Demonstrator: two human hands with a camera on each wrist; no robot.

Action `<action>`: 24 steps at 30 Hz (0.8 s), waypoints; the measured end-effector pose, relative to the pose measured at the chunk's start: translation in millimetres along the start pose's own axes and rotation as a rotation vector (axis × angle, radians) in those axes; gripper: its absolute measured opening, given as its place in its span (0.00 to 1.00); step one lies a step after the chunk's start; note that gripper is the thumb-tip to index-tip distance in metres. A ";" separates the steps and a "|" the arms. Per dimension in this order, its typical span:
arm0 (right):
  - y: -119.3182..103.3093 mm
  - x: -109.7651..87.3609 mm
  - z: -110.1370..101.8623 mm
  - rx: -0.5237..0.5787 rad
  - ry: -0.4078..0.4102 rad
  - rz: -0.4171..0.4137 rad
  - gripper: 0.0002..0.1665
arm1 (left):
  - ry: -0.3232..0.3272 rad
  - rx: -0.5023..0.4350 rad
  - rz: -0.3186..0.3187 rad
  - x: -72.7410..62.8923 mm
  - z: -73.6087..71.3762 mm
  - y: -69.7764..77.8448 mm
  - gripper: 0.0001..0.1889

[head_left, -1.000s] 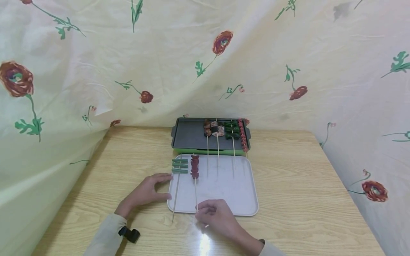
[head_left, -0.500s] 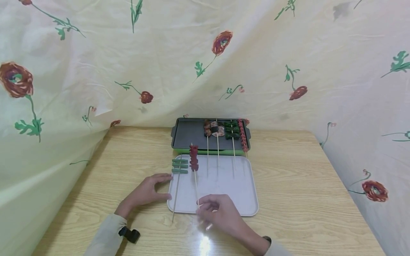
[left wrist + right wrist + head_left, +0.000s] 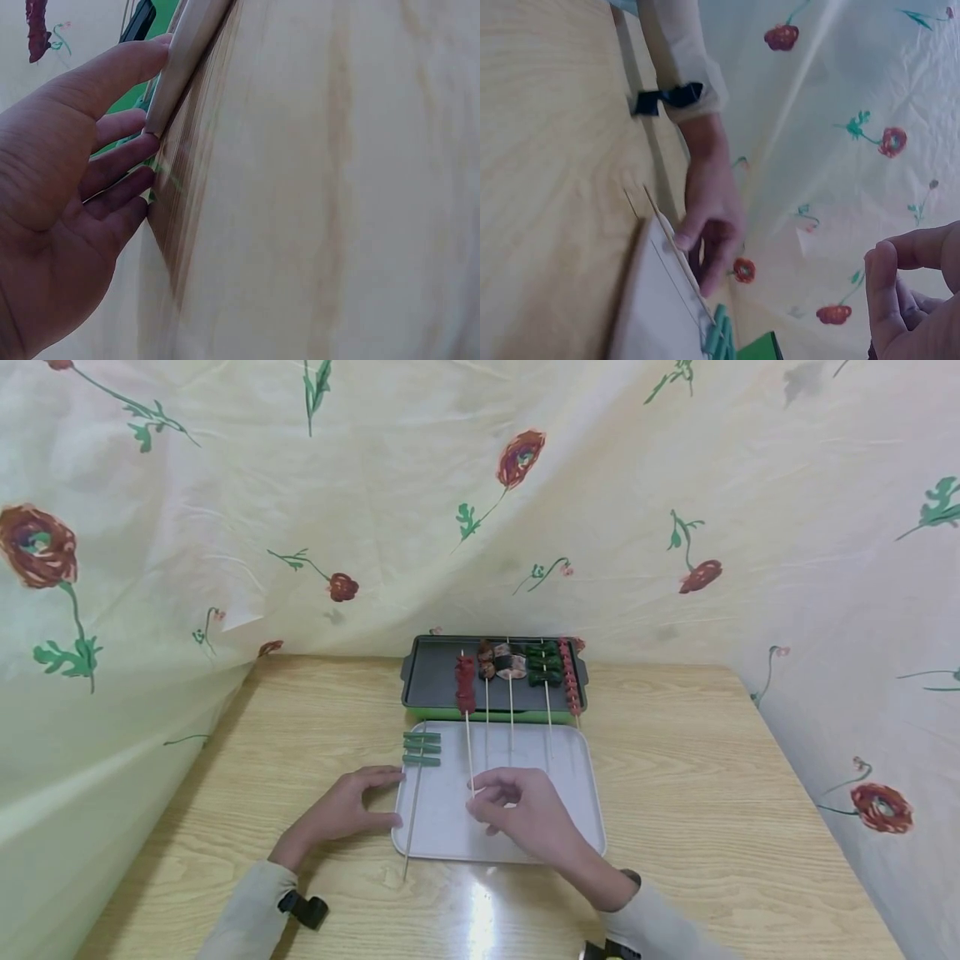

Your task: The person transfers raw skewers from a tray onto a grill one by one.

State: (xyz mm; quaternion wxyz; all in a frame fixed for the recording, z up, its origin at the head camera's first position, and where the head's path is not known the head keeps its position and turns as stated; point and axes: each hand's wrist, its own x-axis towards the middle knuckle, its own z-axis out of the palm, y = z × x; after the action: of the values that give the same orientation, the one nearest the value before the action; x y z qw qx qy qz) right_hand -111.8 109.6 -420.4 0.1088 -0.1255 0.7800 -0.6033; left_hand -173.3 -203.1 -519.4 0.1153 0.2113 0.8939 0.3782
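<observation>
In the head view, my right hand pinches the lower stick of a skewer of dark red meat-like pieces. The pieces hang over the left half of a dark griddle; whether they touch it I cannot tell. My left hand rests its thumb and fingertips at the left edge of a white tray. The left wrist view has these fingers fairly straight against the tray's side. On the tray lies a skewer of green pieces, its stick overhanging the front edge.
Several other skewers lie on the griddle's right half: brown chunks, pale and dark slices, dark green pieces and a thin red one. Their sticks reach over the tray. A flowered cloth hangs behind the wooden table.
My right hand has lifted the red meat skewer off the tray and carried it forward, its pieces now over the griddle. The left hand has stayed at the tray's edge.
</observation>
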 end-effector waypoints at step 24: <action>-2.2 79.2 -16.5 0.009 0.091 0.096 0.10 | -0.004 -0.019 0.004 1.4 1.7 -3.0 0.39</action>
State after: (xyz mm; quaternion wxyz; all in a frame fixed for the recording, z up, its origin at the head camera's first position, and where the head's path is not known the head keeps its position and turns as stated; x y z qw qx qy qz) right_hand -191.8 98.3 -415.6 0.1025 -0.0596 0.7866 -0.6060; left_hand -174.8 -203.2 -522.8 0.1181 0.2128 0.8896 0.3866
